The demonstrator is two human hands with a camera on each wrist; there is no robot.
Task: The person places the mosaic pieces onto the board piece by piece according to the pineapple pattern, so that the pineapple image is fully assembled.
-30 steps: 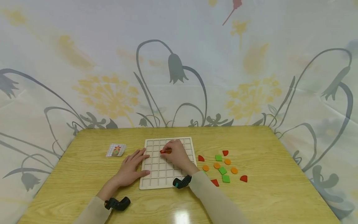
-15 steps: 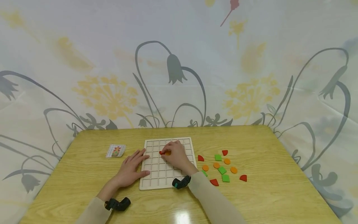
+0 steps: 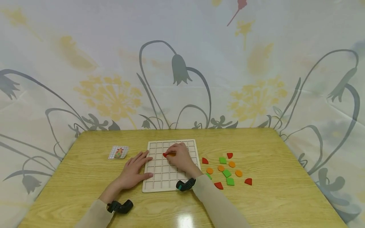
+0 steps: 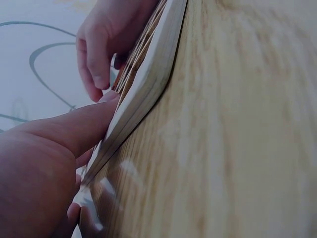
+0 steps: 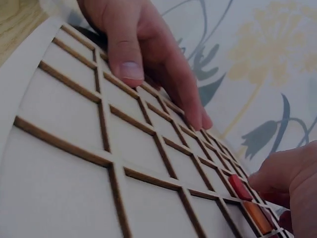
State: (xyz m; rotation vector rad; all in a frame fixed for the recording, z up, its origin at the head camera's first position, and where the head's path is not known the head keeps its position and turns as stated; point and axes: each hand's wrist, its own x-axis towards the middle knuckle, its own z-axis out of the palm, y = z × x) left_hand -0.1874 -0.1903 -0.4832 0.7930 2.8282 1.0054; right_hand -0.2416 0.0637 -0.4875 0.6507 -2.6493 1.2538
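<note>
We have a gridded board [image 3: 165, 184] midway between the left and right edges of the desk [image 3: 273, 196], its top side just in from the desk's far edge. Our left hand [image 3: 132, 172] lies with fingers straight and spread, thumb and fingertips resting on the board's left side, gripping nothing; we judge that it steadies the board against the push of the other hand.

Our right hand [image 3: 181, 158] reaches over the board with its fingers bent, thumb and fingertips nearly closed around a small red piece [image 3: 164, 155]. That piece is over a cell in the board's farther half; we cannot tell whether it is fully seated. An orange piece [image 5: 257, 217] is right beside it, partly covered by the fingers, which probably accounts for so narrow a pinch: a wider hold would likely knock its neighbour.

Toward the desk's far left corner, a card [image 3: 118, 152] with a coloured figure lies face up, beyond the left hand, where presumably neither arm blocks our view of it.

On the desk's right half we see 4 red quarter-rounds [image 3: 248, 181], 4 orange discs [image 3: 238, 173] and 4 green squares [image 3: 230, 181], 1 partly hidden by the right sleeve [image 3: 216, 199]. They lie flat and scattered, on the picking hand's side, seemingly for easy reach.
</note>
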